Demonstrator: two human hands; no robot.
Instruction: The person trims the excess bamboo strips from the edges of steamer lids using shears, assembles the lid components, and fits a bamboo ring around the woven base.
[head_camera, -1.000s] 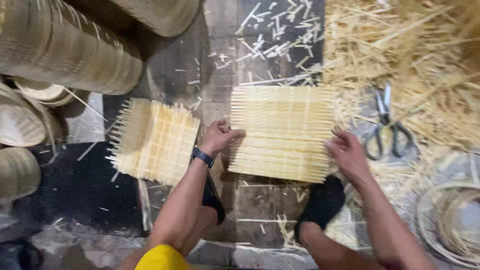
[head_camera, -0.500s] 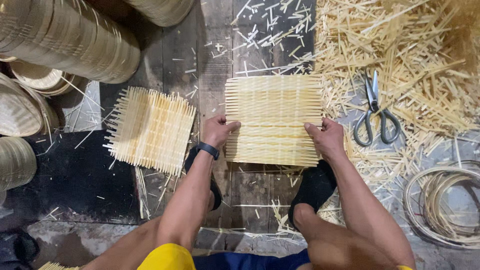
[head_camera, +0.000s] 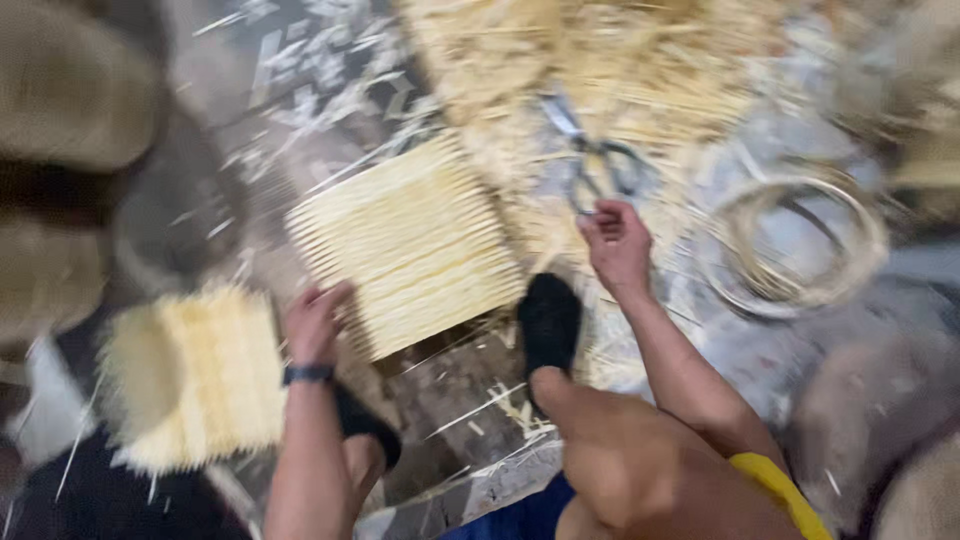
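Observation:
The view is blurred by motion. A square woven bamboo mat (head_camera: 405, 245) lies tilted on the dark floor. My left hand (head_camera: 315, 322), with a dark wristband, grips the mat's near left edge. My right hand (head_camera: 618, 245) is off the mat, to its right, and holds nothing; its fingers are loosely curled just below a pair of scissors (head_camera: 598, 160). My foot in a black sock (head_camera: 548, 320) presses by the mat's near right corner.
A second woven mat (head_camera: 190, 375) lies at the lower left. A heap of bamboo strips (head_camera: 600, 60) fills the top. A coiled bamboo ring (head_camera: 790, 240) lies to the right. Stacked round baskets (head_camera: 70, 100) stand at the left.
My right hand has let go of the mat's right edge and moved right, towards the scissors. The camera has swung, so the mat now appears tilted. My left hand stays at the mat.

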